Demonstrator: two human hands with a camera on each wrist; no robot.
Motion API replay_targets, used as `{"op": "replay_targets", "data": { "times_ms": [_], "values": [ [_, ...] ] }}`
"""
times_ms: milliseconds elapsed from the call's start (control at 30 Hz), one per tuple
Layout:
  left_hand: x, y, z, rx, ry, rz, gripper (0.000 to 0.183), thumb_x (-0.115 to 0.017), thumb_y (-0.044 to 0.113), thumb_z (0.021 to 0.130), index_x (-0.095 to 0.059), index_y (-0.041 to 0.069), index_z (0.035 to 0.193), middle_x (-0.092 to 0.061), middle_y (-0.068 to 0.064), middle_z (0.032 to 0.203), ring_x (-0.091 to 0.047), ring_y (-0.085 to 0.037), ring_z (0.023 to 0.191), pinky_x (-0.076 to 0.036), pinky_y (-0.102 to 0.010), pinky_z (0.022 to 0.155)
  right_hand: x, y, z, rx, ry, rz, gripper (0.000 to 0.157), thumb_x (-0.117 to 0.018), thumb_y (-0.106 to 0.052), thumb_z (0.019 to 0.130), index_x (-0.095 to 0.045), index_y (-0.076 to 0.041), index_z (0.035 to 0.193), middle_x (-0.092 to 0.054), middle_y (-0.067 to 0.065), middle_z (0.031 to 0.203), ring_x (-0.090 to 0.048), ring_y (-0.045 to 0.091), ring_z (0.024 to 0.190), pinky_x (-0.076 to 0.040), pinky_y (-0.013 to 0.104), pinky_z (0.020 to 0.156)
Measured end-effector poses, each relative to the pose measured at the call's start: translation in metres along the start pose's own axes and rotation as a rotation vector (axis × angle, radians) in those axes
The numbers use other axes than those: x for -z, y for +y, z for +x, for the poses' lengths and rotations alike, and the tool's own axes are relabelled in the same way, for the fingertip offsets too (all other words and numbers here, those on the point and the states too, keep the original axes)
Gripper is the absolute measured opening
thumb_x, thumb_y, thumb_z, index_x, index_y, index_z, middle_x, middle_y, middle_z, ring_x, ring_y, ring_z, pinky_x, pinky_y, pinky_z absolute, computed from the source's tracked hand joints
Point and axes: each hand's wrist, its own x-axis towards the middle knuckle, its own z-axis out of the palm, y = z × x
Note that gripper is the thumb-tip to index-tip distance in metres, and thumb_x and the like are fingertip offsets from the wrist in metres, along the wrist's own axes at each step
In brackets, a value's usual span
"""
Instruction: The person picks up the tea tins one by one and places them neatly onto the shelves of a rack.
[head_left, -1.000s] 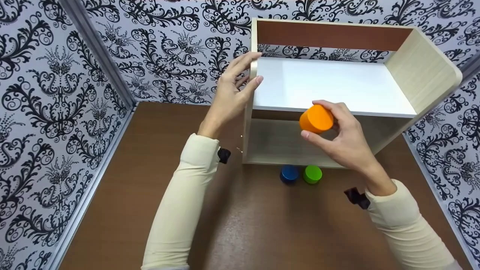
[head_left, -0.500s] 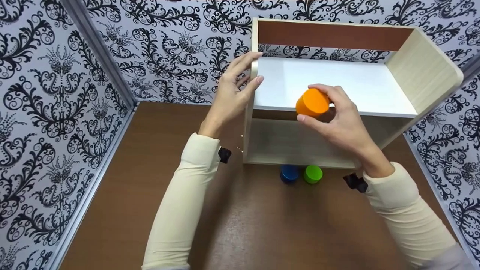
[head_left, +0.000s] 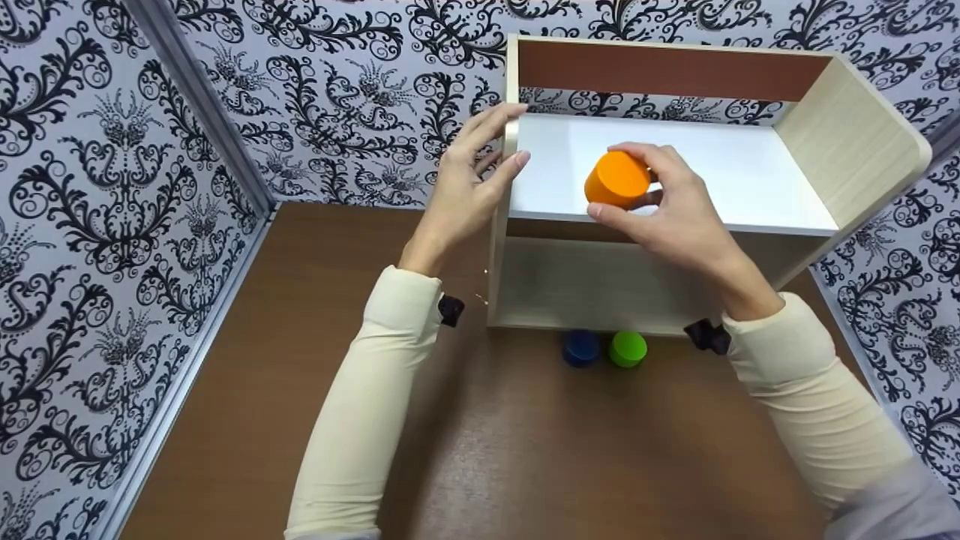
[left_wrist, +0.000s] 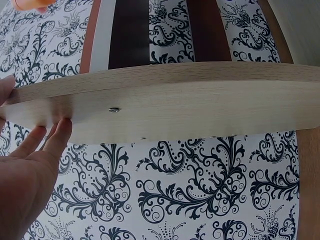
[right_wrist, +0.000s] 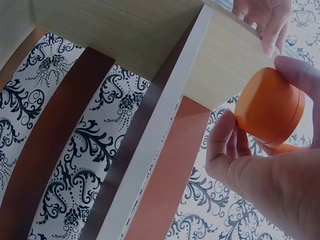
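Observation:
My right hand (head_left: 682, 210) holds a small orange lidded jar (head_left: 619, 178) between thumb and fingers, over the front edge of the white shelf board (head_left: 735, 172). In the right wrist view a seam runs round the jar (right_wrist: 267, 105) near one end. My left hand (head_left: 466, 180) grips the front edge of the light wooden shelf unit's left side panel (head_left: 512, 75). The left wrist view has two fingertips pressing the outer face of that panel (left_wrist: 190, 107), with the thumb at its edge.
A blue jar (head_left: 581, 349) and a green jar (head_left: 628, 349) stand side by side on the brown table (head_left: 480, 450), right before the unit's lower front edge. The unit's right side panel (head_left: 855, 142) rises beyond my right hand. Patterned walls (head_left: 337, 97) enclose the table.
My right hand has moved up and slightly left with the orange jar, from before the lower compartment to over the white board's front edge. My left hand has stayed on the side panel.

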Motion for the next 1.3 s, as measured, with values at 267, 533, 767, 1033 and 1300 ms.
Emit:
{"op": "replay_targets", "data": {
  "times_ms": [267, 533, 767, 1033, 1300],
  "values": [
    [0.0, -0.001, 0.001, 0.005, -0.005, 0.001, 0.05, -0.067, 0.005, 0.097, -0.055, 0.01, 0.145, -0.041, -0.008, 0.153, -0.045, -0.019, 0.136, -0.043, -0.03, 0.114, 0.002, -0.004, 0.014, -0.006, -0.023, -0.004, 0.062, -0.081, -0.024, 0.087, -0.055, -0.009, 0.141, -0.054, 0.011, 0.12, -0.051, 0.021, 0.101, -0.053, 0.028, 0.083],
    [0.0, -0.001, 0.002, 0.011, -0.007, -0.004, 0.051, -0.067, 0.004, 0.097, -0.054, 0.008, 0.145, -0.041, -0.008, 0.153, -0.044, -0.018, 0.136, -0.043, -0.027, 0.113, 0.002, -0.003, 0.025, -0.04, -0.071, -0.041, 0.065, -0.079, -0.03, 0.089, -0.052, -0.009, 0.144, -0.053, 0.012, 0.126, -0.052, 0.025, 0.104, -0.054, 0.028, 0.086],
    [0.0, -0.002, 0.001, 0.004, -0.001, 0.032, 0.05, -0.067, 0.007, 0.097, -0.056, 0.013, 0.145, -0.042, -0.007, 0.152, -0.044, -0.015, 0.136, -0.044, -0.026, 0.112, 0.001, -0.003, 0.034, -0.082, -0.099, -0.046, 0.069, -0.079, -0.033, 0.089, -0.049, -0.009, 0.147, -0.05, 0.011, 0.136, -0.051, 0.026, 0.109, -0.054, 0.034, 0.093],
    [-0.001, -0.002, 0.001, 0.0, 0.0, 0.02, 0.049, -0.067, 0.006, 0.097, -0.056, 0.012, 0.145, -0.042, -0.007, 0.152, -0.045, -0.015, 0.136, -0.045, -0.026, 0.112, -0.003, 0.002, 0.042, -0.089, -0.108, -0.043, 0.067, -0.08, -0.032, 0.088, -0.051, -0.008, 0.144, -0.052, 0.011, 0.134, -0.05, 0.027, 0.109, -0.048, 0.033, 0.085],
    [-0.001, -0.001, 0.001, 0.0, -0.001, 0.022, 0.049, -0.067, 0.005, 0.097, -0.056, 0.013, 0.145, -0.042, -0.007, 0.152, -0.045, -0.014, 0.135, -0.045, -0.026, 0.112, -0.008, 0.006, 0.049, -0.123, -0.134, -0.073, 0.066, -0.079, -0.033, 0.088, -0.052, -0.007, 0.142, -0.054, 0.014, 0.129, -0.051, 0.03, 0.111, -0.044, 0.041, 0.091]
  ]
}}
